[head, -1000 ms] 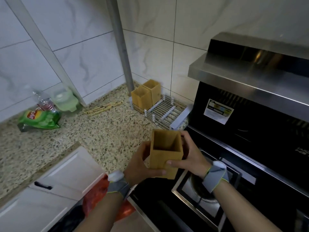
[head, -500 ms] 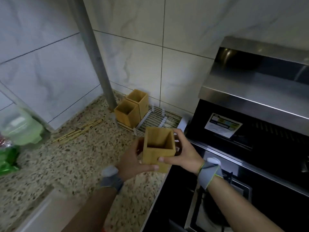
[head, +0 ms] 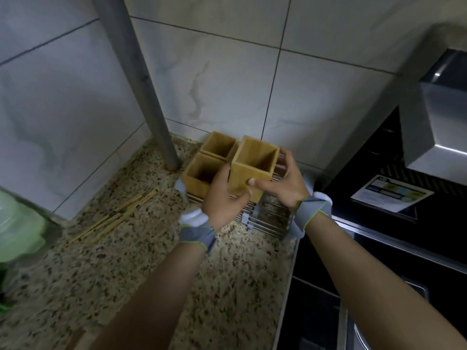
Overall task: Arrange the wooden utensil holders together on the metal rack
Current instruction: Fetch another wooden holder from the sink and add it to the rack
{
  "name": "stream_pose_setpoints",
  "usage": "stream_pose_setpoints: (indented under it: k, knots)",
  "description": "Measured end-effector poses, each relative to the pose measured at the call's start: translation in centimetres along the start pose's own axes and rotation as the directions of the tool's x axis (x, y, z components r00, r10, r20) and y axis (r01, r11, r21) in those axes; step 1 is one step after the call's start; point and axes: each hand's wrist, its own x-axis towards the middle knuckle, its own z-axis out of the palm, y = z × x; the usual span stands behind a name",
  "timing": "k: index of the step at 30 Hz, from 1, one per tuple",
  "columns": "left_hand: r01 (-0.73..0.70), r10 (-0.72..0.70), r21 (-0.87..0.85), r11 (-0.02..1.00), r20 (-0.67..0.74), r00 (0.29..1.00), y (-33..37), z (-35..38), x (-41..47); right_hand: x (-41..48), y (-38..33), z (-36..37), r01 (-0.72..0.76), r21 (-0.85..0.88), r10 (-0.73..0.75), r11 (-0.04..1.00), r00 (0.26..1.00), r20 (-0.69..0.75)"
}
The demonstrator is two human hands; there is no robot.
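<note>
"Two hands hold one wooden box [head: 252, 168]. Do you see it?"

"Yes. Both arms reach forward from the bottom of the view, and each wrist has a gray band."

"How does the left hand [head: 222, 198] hold it?"

"It is under the near left corner, with its fingers [head: 242, 197] curled round the front of the box."

"And the right hand [head: 285, 184]?"

"It grips the right side. Its thumb lies across the front, and the other fingers go round the back."

"Where is the box?"

"It is upright, open side up, over the metal rack [head: 267, 218] in the corner of the speckled table [head: 126, 248]. I cannot tell if it touches the rack."

"Are other boxes there?"

"Two more wooden boxes [head: 199, 173] stand on the rack, just left of the held one, close to a gray pole [head: 141, 84]."
</note>
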Motion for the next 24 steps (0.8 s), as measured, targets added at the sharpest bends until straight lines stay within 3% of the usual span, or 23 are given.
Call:
stream_pose_setpoints:
  k: [7, 18, 24]
  knots:
    - [0.141, -0.144, -0.041, 0.989, -0.081, 0.986, -1.7, 2.3, 2.8, 4.7, 3.7, 1.8, -0.053, -0.020, 0.052, 0.998, 0.998, -0.043]
    - [0.355, -0.354, -0.093, 0.930, 0.029, 0.935, -1.8, 4.3, 3.4, 6.6, 7.1, 3.8, -0.073, 0.018, 0.074, 0.997, 0.996, -0.049]
    - [0.434, -0.434, -0.225, 0.872, 0.053, 0.899, -1.7, 4.6, 4.0, 6.7, 7.3, 4.1, -0.082, -0.008, 0.081, 0.997, 0.995, -0.051]
